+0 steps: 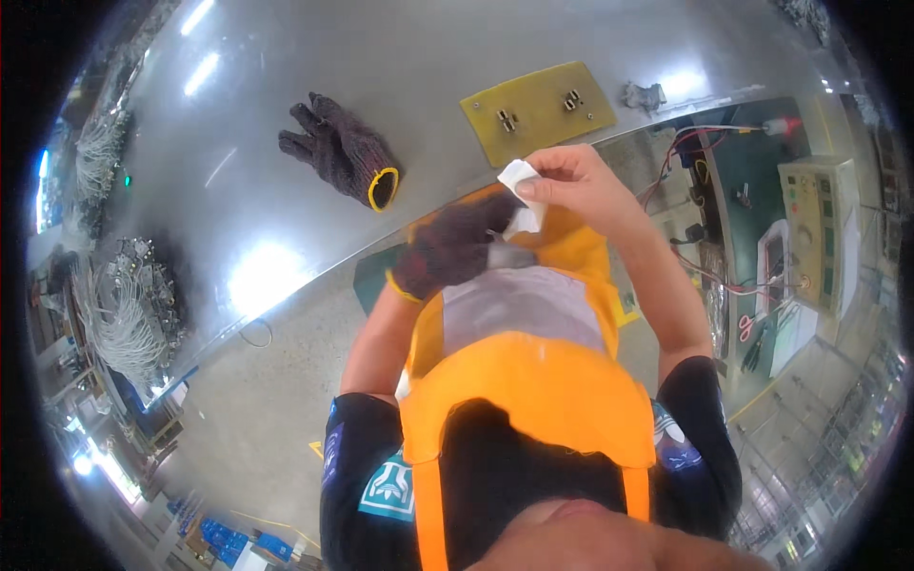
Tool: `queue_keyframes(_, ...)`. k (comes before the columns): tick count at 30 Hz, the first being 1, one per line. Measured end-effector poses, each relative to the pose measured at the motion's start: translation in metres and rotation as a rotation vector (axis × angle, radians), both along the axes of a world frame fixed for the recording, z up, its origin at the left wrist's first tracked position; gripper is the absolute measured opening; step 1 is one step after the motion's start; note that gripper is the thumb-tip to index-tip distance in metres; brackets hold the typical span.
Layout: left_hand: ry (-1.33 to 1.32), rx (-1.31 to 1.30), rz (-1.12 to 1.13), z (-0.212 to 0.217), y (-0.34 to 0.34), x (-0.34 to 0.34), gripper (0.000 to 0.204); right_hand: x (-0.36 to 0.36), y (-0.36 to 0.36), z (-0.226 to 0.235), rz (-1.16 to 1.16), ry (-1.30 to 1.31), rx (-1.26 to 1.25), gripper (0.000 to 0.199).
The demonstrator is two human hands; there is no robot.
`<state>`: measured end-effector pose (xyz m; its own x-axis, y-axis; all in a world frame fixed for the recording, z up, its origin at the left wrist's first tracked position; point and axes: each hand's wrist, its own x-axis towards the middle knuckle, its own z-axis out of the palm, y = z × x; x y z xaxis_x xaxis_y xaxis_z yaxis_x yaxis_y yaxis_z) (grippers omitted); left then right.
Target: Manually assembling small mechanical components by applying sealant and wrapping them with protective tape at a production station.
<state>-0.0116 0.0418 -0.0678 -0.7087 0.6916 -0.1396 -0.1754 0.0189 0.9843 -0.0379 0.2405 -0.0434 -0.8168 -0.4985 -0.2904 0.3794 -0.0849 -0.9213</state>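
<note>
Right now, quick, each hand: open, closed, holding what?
Left hand: gloved, blurred, grip can't be told.
Right hand: bare, closed on a white strip.

Bright feed, hard glare on the worktop [409,48]

My view is bright overall, with a broad white hotspot burning out the metal left of centre and thin lamp-like streaks reflected near the top. Strong lights flare at the lower-left rim. The fisheye bends straight edges into black corners, and I find the right-hand shelving [824,466] smeared. Blur softens the gloved left grip [452,246]; the yellow board [538,109] reads more sharply.
</note>
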Motion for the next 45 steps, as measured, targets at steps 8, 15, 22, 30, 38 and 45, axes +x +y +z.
queue_keyframes(8,-0.051,-0.029,-0.043,0.025,-0.027,-0.022,0.033,-0.007,0.006,0.009,0.307,0.032,-0.002,0.035)
queue_keyframes(15,0.070,-0.206,-0.100,0.019,-0.027,-0.021,0.030,-0.012,0.000,0.012,0.546,0.108,0.079,0.047)
queue_keyframes(22,-0.439,-0.102,-0.147,0.045,-0.016,-0.013,0.022,-0.018,0.001,0.018,0.536,0.109,0.142,0.049)
queue_keyframes(30,-0.334,-0.129,-0.226,0.038,-0.015,-0.009,0.023,-0.023,-0.004,0.013,0.619,0.093,0.052,0.047)
queue_keyframes(38,-0.448,-0.097,-0.218,0.031,-0.012,-0.006,0.028,-0.025,-0.005,0.006,0.639,0.053,0.031,0.047)
queue_keyframes(45,-0.303,-0.046,0.108,0.036,-0.006,0.010,0.024,0.003,0.004,0.005,0.049,0.850,0.283,0.025)
